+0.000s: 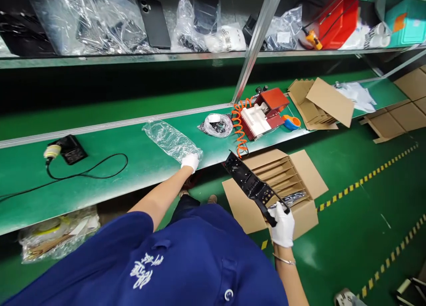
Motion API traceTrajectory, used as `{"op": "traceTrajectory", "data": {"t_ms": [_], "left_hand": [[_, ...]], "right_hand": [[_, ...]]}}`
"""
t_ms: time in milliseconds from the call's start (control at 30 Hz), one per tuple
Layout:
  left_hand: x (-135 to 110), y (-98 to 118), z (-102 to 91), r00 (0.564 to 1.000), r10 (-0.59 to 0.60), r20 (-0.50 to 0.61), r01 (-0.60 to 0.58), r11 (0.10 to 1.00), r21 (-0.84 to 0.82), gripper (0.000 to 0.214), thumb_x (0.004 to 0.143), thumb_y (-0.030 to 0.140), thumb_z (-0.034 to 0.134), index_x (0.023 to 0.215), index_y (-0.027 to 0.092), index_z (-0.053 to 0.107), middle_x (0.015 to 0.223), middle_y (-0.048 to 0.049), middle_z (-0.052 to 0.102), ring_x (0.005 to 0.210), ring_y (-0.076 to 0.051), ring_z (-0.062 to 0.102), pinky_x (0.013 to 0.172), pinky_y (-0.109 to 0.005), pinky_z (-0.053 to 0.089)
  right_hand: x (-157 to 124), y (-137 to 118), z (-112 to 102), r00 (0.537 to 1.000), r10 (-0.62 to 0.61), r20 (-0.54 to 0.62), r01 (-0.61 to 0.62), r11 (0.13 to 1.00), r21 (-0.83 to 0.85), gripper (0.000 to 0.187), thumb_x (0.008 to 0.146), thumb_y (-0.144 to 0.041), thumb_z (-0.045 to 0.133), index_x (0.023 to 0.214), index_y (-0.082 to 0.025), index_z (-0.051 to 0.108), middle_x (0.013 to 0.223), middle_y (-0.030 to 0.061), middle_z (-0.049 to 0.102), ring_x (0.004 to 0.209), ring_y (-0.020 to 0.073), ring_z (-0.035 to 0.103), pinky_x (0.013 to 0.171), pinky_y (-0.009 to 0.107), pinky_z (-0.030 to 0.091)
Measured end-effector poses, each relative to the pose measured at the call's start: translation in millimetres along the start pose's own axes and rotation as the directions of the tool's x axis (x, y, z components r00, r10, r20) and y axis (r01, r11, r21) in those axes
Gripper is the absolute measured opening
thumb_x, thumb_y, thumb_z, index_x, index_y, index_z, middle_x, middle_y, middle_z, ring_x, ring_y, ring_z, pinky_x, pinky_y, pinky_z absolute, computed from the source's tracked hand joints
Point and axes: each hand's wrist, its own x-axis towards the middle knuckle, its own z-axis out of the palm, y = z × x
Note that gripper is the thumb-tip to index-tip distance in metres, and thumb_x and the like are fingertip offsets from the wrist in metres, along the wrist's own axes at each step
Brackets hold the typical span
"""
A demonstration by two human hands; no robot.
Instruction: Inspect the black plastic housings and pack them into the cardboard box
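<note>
My left hand (190, 162), in a white glove, is closed on the near end of a see-through plastic bag (168, 139) that lies flat on the green bench. My right hand (282, 226), also gloved, grips one end of a long black bracket (248, 178) with holes and cutouts. The bracket slants up and to the left, over an open cardboard box (241, 204) on the floor. Cardboard dividers stand in that box, with a bagged dark part (294, 198) among them.
On the green bench (109, 137) are a black adapter (71, 149) with a cable, a wrapped coil (218, 125), a red-and-white device (262, 116) with an orange coiled hose (238, 128), and a tape dispenser (291, 122). Cardboard sheets (328, 102) lie farther right. A shelf (133, 59) runs above.
</note>
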Motion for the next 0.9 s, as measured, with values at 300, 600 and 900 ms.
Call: {"op": "traceTrajectory", "data": {"t_ms": [300,600,900], "left_hand": [[10,2,-5.3,0.993,0.107,-0.052,-0.112,0.989,-0.098,0.035,0.104,0.038,0.043,0.113,0.015,0.068,0.098,-0.0086,0.073,0.089,-0.021,0.069,0.087,-0.035,0.053],[-20,5,-12.7,0.965,0.21,-0.156,-0.228,0.968,-0.106,0.033,0.104,0.036,0.037,0.096,0.019,0.064,0.089,-0.0081,0.069,0.088,-0.022,0.067,0.082,-0.031,0.049],[-46,8,-9.0,0.949,0.252,-0.192,-0.276,0.955,-0.112,0.029,0.102,0.032,0.042,0.092,0.019,0.067,0.095,-0.0083,0.071,0.099,-0.021,0.069,0.089,-0.03,0.05]], "right_hand": [[-3,14,48,0.976,0.057,0.209,-0.096,0.978,0.183,0.046,0.071,-0.061,0.079,0.074,-0.021,0.056,0.05,-0.0043,0.058,0.053,0.0163,0.062,0.06,0.03,0.053],[12,-5,65,0.943,0.034,0.332,-0.054,0.997,0.05,0.041,0.067,-0.057,0.078,0.073,-0.021,0.06,0.051,-0.0046,0.058,0.049,0.0148,0.056,0.054,0.029,0.048],[-1,8,103,0.933,0.078,0.35,-0.126,0.985,0.117,0.039,0.069,-0.054,0.077,0.072,-0.023,0.054,0.047,-0.0096,0.048,0.048,0.0125,0.055,0.057,0.027,0.05]]}}
